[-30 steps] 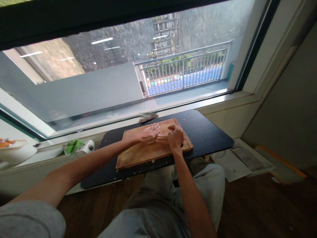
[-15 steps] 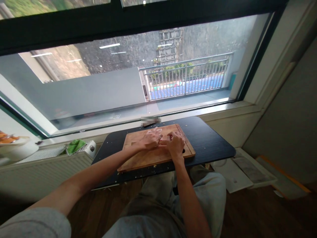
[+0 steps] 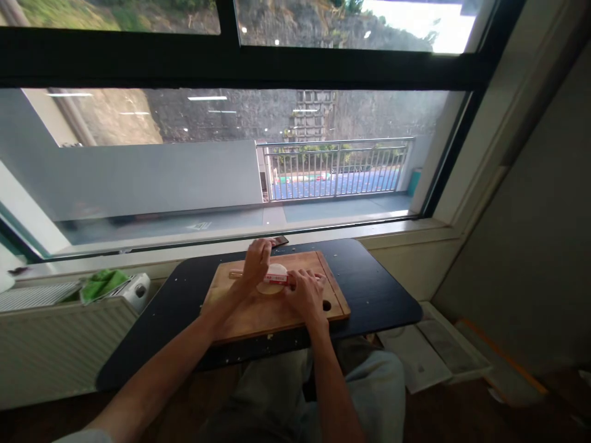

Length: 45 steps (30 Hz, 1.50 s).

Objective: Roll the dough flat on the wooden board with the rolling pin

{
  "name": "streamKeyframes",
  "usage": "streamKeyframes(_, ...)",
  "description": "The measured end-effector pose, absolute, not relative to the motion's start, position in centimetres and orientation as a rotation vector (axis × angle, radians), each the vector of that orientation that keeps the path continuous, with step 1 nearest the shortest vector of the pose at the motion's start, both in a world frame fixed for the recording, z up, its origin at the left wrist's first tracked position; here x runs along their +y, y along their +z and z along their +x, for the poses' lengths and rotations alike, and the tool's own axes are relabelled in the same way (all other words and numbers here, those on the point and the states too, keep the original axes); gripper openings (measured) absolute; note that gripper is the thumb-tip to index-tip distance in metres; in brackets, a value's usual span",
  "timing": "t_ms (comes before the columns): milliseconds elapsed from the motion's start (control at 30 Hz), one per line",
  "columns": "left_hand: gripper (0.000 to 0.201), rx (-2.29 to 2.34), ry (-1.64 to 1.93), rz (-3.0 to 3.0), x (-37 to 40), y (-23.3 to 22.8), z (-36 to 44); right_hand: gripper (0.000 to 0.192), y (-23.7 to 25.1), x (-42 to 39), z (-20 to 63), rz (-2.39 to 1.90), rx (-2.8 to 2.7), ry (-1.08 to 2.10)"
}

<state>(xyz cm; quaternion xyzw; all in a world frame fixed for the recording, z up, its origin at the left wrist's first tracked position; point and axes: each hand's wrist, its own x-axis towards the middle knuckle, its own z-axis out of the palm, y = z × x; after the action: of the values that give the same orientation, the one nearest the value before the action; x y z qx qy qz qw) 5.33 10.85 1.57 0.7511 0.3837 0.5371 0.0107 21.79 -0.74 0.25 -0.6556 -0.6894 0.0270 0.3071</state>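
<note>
A rolling pin (image 3: 276,279) with a red-and-white label lies across a round, flat piece of pale dough (image 3: 268,288) on a wooden cutting board (image 3: 244,320). My left hand (image 3: 257,263) is over the pin's left part, fingers curled together and knuckles raised; the pin's bare end sticks out to its left. At the pin's right end, my right hand (image 3: 307,290) has its fingers bent over it. Both hands partly cover the pin.
The board rests on a small black table (image 3: 378,295) scattered with crumbs. Beyond it, a dark flat phone-like object (image 3: 279,241) lies near the windowsill (image 3: 318,237). To the left stands a white radiator (image 3: 69,344) with a green cloth (image 3: 104,284) on top.
My view has tilted up. My left hand has gone from lying flat to curled and raised on the pin. The label and round dough now show between my hands.
</note>
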Motion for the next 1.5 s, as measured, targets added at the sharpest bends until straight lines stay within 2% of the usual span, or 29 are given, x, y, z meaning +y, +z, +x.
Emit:
streamKeyframes(167,0.022,1.318,2.097,2.106,11.1,1.4,4.5,0.020,0.3,-0.5,21.8,-1.845,-1.685,0.033)
streamKeyframes(267,0.021,1.442,2.232,1.880,11.4,-0.4,3.8,0.025,0.3,-0.4,21.9,-1.934,-1.510,0.003)
streamKeyframes(367,0.016,1.465,1.963,1.924,12.2,-2.0,3.6,0.027,0.4,-0.4,22.0,-1.964,-1.362,0.012)
streamKeyframes(533,0.032,1.323,1.150,2.288,12.5,-2.6,4.3,0.035,0.8,-0.3,22.1,-1.963,-1.318,0.101)
streamKeyframes(600,0.028,1.301,0.941,2.437,12.0,-2.4,4.6,0.037,0.9,-0.4,22.1,-1.949,-1.316,0.139)
streamKeyframes(700,0.021,1.346,0.809,2.541,11.1,-1.8,4.6,0.038,0.8,-0.4,22.2,-1.926,-1.303,0.174)
streamKeyframes(900,0.026,1.596,0.677,2.459,9.6,-0.6,4.6,0.040,0.9,-0.5,22.3,-1.929,-1.298,0.229)
streamKeyframes(1033,0.026,1.700,0.546,2.419,9.2,-0.1,5.2,0.036,1.1,-0.6,22.3,-1.912,-1.325,0.229)
streamKeyframes(1233,0.037,1.829,0.689,2.353,9.1,0.6,5.4,0.042,0.7,-0.5,22.4,-1.882,-1.416,0.207)
streamKeyframes(1333,0.039,1.930,0.986,2.244,9.0,0.8,5.1,0.045,0.5,-0.3,22.3,-1.854,-1.479,0.186)
streamKeyframes(1500,0.024,1.972,1.651,2.202,9.1,1.5,4.4,0.045,0.4,-0.3,22.1,-1.786,-1.621,0.174)
